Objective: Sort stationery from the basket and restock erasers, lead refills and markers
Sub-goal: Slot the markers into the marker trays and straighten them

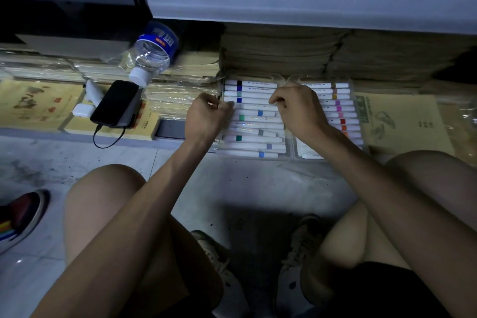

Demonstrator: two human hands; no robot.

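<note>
Crouching at the lowest grey metal shelf (309, 5), the person has both hands over an open clear plastic marker case (254, 159) that lies at the shelf's front edge, overhanging the pale tiled floor (258, 183); the case holds two side-by-side rows of white markers with coloured bands, blues and greens in the left half (253, 138), pinks, reds and browns in the right half (338, 108).

Left hand (209, 108): fingers curled, thumb and fingertips pinched on the left end of one white marker (254, 106) lying crosswise on the left row.

Right hand (291, 106): fingers bent down and closed on the right end of the same marker; the forearm covers the lower part of the right row.

Surroundings: stacks of brown paper envelopes (284, 51) sit directly behind the case; a clear water bottle with a blue label and white cap (154, 51) lies tilted on wrapped yellow paper packs (178, 98) to the left; a black smartphone (116, 103) with a black cable (108, 141) plugged in rests on yellow printed booklets (36, 103), just beside a small white charger (82, 110); a yellow printed sheet with a line drawing (402, 121) lies right of the case; a dark shoe with rainbow stripes (20, 217) is on the floor at the far left.
</note>
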